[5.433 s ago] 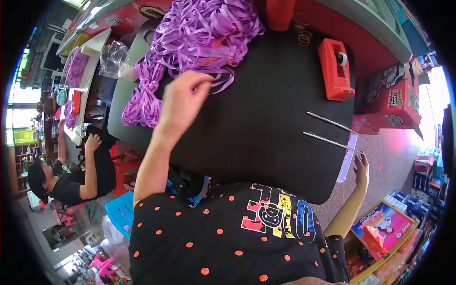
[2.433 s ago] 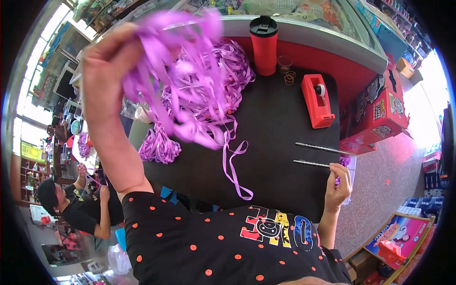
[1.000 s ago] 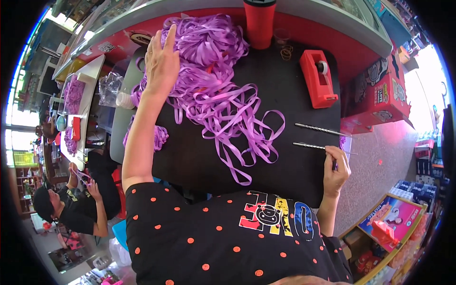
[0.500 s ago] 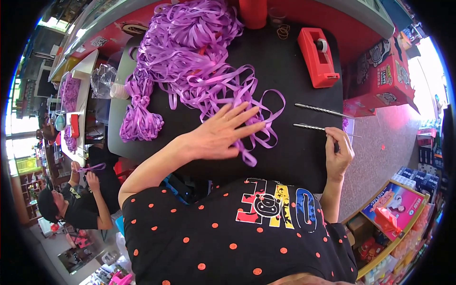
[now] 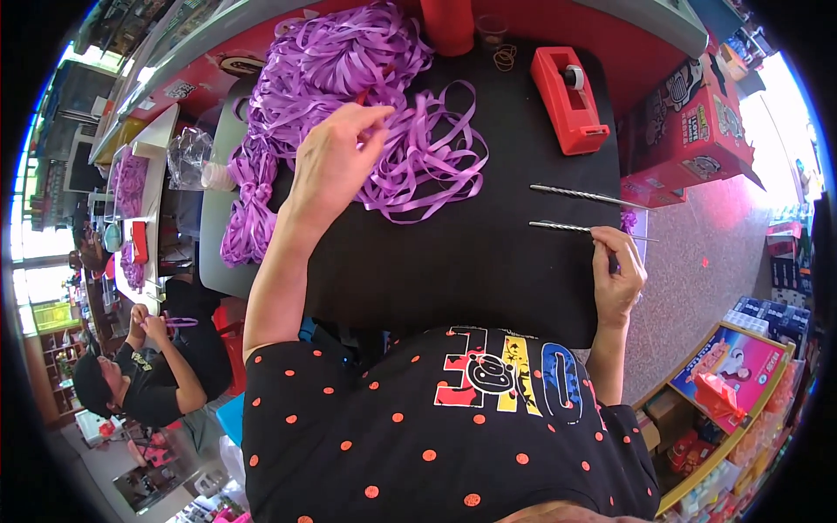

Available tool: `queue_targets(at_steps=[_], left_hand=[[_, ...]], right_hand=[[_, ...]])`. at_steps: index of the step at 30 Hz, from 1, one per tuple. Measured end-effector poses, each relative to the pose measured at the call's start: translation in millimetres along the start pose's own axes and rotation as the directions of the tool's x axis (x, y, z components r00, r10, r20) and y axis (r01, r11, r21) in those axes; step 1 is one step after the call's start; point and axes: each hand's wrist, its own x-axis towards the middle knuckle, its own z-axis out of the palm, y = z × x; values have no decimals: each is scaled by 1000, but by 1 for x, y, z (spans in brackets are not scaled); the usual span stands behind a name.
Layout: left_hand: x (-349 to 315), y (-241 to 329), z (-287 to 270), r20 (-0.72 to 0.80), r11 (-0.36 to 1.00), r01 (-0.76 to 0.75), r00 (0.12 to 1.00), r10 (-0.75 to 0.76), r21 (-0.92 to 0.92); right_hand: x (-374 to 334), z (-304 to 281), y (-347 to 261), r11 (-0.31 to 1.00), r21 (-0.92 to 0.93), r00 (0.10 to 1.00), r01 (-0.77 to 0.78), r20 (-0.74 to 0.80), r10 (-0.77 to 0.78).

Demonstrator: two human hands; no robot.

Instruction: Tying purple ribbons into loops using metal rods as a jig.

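A heaped tangle of purple ribbon [image 5: 344, 52] covers the far left of the black table [image 5: 418, 279]. Loose loops [image 5: 440, 161] trail from it toward the middle. My left hand [image 5: 336, 161] is over the near side of the heap, its fingers bent and apart, with no ribbon visibly gripped; its fingers partly hide the strands below. At the table's right edge, my right hand [image 5: 621, 270] pinches a thin metal rod [image 5: 558, 227] with a twisted end pointing left. A second, similar rod [image 5: 580, 194] lies just beyond, roughly parallel.
A tied purple ribbon bunch [image 5: 248, 209] lies left of my left forearm. A red tape dispenser [image 5: 571, 100] stands at the far right, with rubber bands [image 5: 504, 57] and a red cylinder [image 5: 447, 26] farther back. Another person [image 5: 153, 366] handles purple ribbon at the left.
My left hand has lifted off the loose loops and moved left and away, its spread fingers now bent. The loops have shifted farther from me. My right hand stays on the rod.
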Motion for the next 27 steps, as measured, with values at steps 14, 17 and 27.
queue_targets(at_steps=[14,17,27], left_hand=[[35,-18,41,24,982,4,1000,-9,188],[41,-4,-2,85,918,198,980,-180,-344],[18,35,-147,-385,-88,-377,866,318,-922]], right_hand=[[-3,-5,1,1000,6,1000,-8,-22,8],[-3,-5,0,1000,9,999,-12,-40,12],[1,-8,-6,987,159,1000,-23,-11,25]])
